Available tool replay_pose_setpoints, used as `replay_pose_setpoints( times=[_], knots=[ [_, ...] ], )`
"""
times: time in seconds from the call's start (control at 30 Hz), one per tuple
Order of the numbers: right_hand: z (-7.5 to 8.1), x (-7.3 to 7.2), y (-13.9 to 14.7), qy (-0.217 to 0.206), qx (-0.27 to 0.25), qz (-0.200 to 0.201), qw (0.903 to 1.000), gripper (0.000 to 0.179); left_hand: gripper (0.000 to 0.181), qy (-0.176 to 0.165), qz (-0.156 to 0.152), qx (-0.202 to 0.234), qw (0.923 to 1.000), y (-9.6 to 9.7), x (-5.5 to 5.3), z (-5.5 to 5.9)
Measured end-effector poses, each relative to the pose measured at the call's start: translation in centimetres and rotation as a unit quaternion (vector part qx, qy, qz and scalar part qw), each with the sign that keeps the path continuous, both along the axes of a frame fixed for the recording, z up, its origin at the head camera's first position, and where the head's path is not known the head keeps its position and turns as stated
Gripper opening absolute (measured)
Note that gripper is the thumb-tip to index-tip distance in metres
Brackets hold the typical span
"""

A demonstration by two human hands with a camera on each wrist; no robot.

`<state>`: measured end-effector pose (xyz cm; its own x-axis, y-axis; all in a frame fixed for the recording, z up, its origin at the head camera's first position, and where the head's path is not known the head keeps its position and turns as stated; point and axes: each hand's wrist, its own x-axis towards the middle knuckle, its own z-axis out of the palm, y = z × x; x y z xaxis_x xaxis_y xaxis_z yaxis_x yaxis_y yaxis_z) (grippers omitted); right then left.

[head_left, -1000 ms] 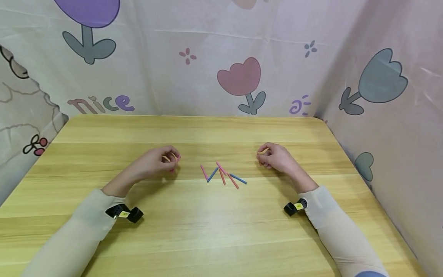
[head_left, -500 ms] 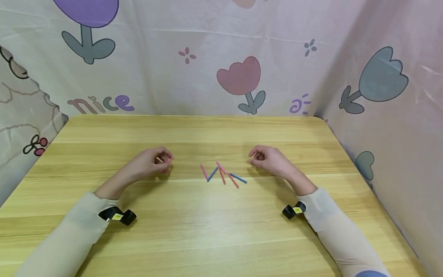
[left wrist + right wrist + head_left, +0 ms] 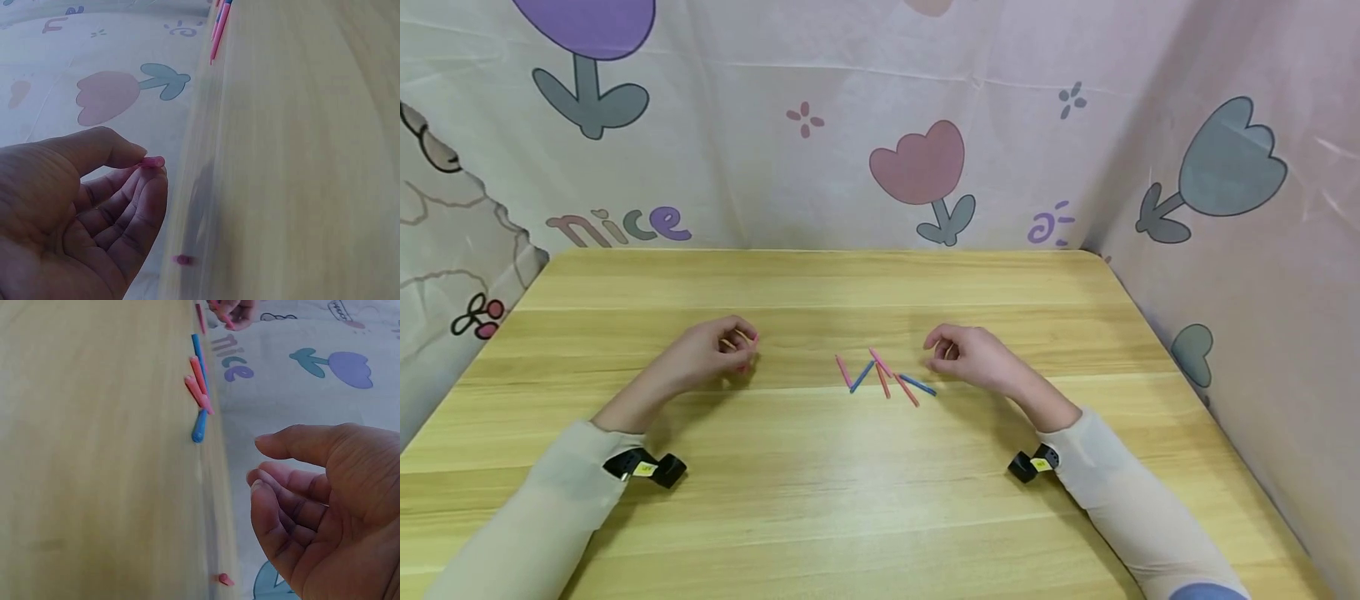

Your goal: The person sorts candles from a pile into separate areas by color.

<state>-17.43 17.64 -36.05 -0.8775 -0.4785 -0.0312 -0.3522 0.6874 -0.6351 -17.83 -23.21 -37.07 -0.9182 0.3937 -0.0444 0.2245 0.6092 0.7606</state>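
Note:
My left hand (image 3: 711, 354) is left of several short coloured sticks and pinches a pink stick (image 3: 152, 162) between thumb and index fingertip. Close by it, another small pink piece (image 3: 183, 259) lies on the table. My right hand (image 3: 973, 357) is just right of the sticks, fingers loosely bent and thumb apart from them, holding nothing. A red stick (image 3: 225, 579) lies on the table near it in the right wrist view; the hand hides it in the head view. Between the hands are pink (image 3: 843, 372), blue (image 3: 917, 385) and orange-red (image 3: 906, 390) sticks, some touching or overlapping.
The wooden table (image 3: 820, 517) runs back to a printed cloth (image 3: 737, 150) with flowers, which also hangs along both sides. A small black camera (image 3: 658, 468) is strapped on the left sleeve and another black camera (image 3: 1033, 463) on the right.
My left hand has moved left, away from the sticks, still pinching the pink one. My right hand has shifted left and slightly nearer; the orange-red bit at its fingertips no longer shows.

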Motion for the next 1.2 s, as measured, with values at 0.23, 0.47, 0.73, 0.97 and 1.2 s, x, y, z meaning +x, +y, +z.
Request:
replay_pose_setpoints(
  times=[0.23,0.47,0.73,0.97,1.2],
  knots=[
    [-0.3,0.6,-0.8,0.015,0.004,0.039,0.9991,0.024,0.021,-0.007,0.026,-0.015,0.9995,-0.8,-0.2,0.4],
    [-0.4,1.2,-1.2,0.044,0.024,0.065,0.9966,0.023,0.022,-0.006,0.034,-0.025,0.9991,-1.7,-0.7,0.3],
    [-0.8,1.6,-1.9,0.055,0.038,0.081,0.9945,0.02,0.022,-0.015,0.049,-0.025,0.9984,-2.6,-0.6,0.2],
    [-0.8,2.0,-2.2,0.05,0.039,0.091,0.9938,0.018,0.026,-0.032,0.065,-0.033,0.9968,-3.2,-0.9,0.0],
    [-1.0,2.0,-2.3,0.072,0.045,0.096,0.9917,0.016,0.028,-0.025,0.07,-0.054,0.9957,-3.8,-1.1,-0.4]
  ],
)
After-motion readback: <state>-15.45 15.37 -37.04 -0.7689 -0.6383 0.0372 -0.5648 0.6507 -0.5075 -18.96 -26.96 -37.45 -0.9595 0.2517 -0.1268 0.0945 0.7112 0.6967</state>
